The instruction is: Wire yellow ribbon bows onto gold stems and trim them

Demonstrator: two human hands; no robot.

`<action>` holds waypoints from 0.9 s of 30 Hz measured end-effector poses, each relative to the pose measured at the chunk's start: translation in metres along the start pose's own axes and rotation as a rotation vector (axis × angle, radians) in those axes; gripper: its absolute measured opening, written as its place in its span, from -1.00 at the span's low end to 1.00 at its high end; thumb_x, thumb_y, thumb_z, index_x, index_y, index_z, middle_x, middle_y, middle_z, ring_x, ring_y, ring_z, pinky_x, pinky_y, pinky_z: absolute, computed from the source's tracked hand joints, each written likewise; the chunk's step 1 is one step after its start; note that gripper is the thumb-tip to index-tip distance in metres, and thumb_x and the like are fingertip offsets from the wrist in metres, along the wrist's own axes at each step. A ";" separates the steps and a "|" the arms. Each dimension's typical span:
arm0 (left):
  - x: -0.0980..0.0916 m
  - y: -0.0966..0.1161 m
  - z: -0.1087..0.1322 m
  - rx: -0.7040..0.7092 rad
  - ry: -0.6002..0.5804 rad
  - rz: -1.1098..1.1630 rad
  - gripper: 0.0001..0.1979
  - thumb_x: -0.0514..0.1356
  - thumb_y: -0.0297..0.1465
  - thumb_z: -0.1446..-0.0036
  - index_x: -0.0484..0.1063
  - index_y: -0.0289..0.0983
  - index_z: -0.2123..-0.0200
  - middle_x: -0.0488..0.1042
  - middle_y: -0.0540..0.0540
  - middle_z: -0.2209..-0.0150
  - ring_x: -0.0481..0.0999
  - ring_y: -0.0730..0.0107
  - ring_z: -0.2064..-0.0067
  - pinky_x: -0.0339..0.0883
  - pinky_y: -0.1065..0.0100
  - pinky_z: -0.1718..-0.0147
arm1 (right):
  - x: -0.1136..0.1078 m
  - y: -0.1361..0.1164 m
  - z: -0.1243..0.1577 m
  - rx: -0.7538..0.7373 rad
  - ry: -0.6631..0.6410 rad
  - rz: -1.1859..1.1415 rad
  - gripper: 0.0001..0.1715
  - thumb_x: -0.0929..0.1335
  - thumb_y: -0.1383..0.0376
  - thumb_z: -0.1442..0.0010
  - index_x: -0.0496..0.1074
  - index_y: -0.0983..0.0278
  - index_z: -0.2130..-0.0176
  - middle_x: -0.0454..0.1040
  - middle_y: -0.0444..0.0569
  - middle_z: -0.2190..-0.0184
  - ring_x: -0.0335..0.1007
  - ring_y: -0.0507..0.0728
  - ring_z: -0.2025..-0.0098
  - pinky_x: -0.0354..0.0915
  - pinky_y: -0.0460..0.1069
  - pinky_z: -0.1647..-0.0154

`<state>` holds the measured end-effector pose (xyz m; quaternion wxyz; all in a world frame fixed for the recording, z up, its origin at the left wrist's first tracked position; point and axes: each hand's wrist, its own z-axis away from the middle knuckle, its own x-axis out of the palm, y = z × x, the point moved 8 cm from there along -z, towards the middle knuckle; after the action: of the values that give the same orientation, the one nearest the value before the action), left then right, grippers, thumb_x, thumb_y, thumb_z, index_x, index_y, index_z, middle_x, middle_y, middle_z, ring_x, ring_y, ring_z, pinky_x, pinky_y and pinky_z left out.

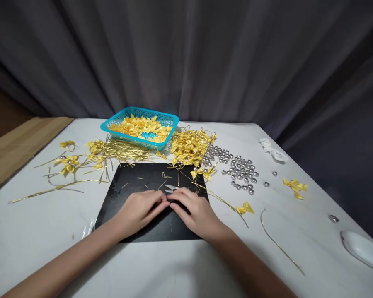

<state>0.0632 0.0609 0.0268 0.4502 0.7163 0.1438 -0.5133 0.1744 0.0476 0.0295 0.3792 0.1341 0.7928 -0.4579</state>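
Over the black mat, my left hand and my right hand meet with thumbs and fingers pinched close together. Whatever lies between the fingertips is too small or hidden to make out. The pointed blades of a pair of scissors show just beyond my right fingers; their handles are hidden, so I cannot tell whether that hand touches them. Short gold cord clippings are scattered on the mat. A long gold cord runs from the mat's right side toward a yellow ribbon bow.
Behind the mat stands a blue basket of yellow bows, with a bundle of gold cords in front. A pile of yellow bows and silver teardrop beads lie right of it. A white oval object sits far right.
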 end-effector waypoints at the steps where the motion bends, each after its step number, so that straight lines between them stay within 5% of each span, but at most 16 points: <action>1: 0.001 0.001 0.001 -0.005 -0.002 0.010 -0.70 -0.06 -0.26 -0.30 0.35 -0.26 0.37 0.48 -0.02 0.43 0.45 0.42 0.43 0.15 0.45 0.44 | 0.003 -0.001 0.000 -0.003 -0.028 0.000 -0.78 0.21 0.29 -0.31 0.41 0.24 0.16 0.49 -0.03 0.20 0.44 0.09 0.18 0.31 -0.05 0.18; 6: 0.003 -0.005 0.006 -0.025 -0.077 0.005 -0.71 -0.05 -0.25 -0.29 0.38 -0.26 0.31 0.49 -0.05 0.39 0.46 0.38 0.37 0.17 0.42 0.40 | 0.005 0.005 0.002 0.036 -0.073 0.018 -0.78 0.20 0.32 -0.31 0.41 0.27 0.26 0.49 -0.01 0.27 0.44 0.11 0.25 0.26 -0.04 0.25; 13: -0.021 -0.031 0.027 -0.156 -0.068 0.217 -0.73 0.02 -0.24 -0.24 0.43 -0.24 0.34 0.45 -0.04 0.37 0.41 0.40 0.37 0.17 0.41 0.38 | -0.021 0.029 0.000 0.224 -0.041 -0.022 -0.77 0.20 0.30 -0.31 0.40 0.29 0.28 0.50 -0.04 0.46 0.39 0.07 0.46 0.19 -0.07 0.42; 16: -0.027 -0.038 0.033 -0.196 -0.006 0.478 -0.77 0.15 -0.26 -0.14 0.44 -0.25 0.48 0.41 -0.06 0.37 0.37 0.40 0.38 0.16 0.42 0.42 | -0.023 0.029 0.001 0.270 -0.113 -0.145 -0.83 0.23 0.31 -0.28 0.38 0.26 0.20 0.51 -0.14 0.54 0.29 -0.03 0.60 0.14 -0.15 0.57; 19: -0.024 -0.040 0.034 -0.255 0.103 0.957 -0.75 0.25 -0.32 0.01 0.35 -0.28 0.64 0.44 -0.08 0.30 0.35 0.42 0.37 0.18 0.44 0.43 | -0.011 0.023 0.007 0.370 -0.256 -0.507 -0.77 0.26 0.29 -0.24 0.30 0.26 0.07 0.54 -0.14 0.52 0.15 -0.09 0.70 0.09 -0.20 0.69; 23: -0.008 -0.034 0.032 -0.405 0.221 1.588 -0.70 0.29 -0.37 0.25 0.18 -0.31 0.71 0.45 -0.06 0.40 0.19 0.56 0.54 0.15 0.48 0.57 | 0.005 0.004 0.013 0.380 -0.431 -0.910 -0.77 0.33 0.19 -0.18 0.34 0.32 0.27 0.55 -0.06 0.52 0.07 -0.14 0.75 0.05 -0.21 0.75; 27: 0.000 -0.027 0.031 -0.517 0.256 1.744 -0.61 0.23 -0.39 0.27 -0.03 -0.27 0.68 0.24 0.03 0.59 0.09 0.59 0.59 0.15 0.50 0.62 | 0.018 -0.008 0.015 0.365 -0.505 -1.120 -0.73 0.37 0.16 -0.14 0.33 0.33 0.30 0.55 -0.06 0.54 0.07 -0.15 0.76 0.05 -0.22 0.74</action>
<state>0.0263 0.0515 0.0108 0.8049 0.4994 -0.2885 0.1398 0.1654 0.0284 0.0168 0.2286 -0.3500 0.5382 -0.7318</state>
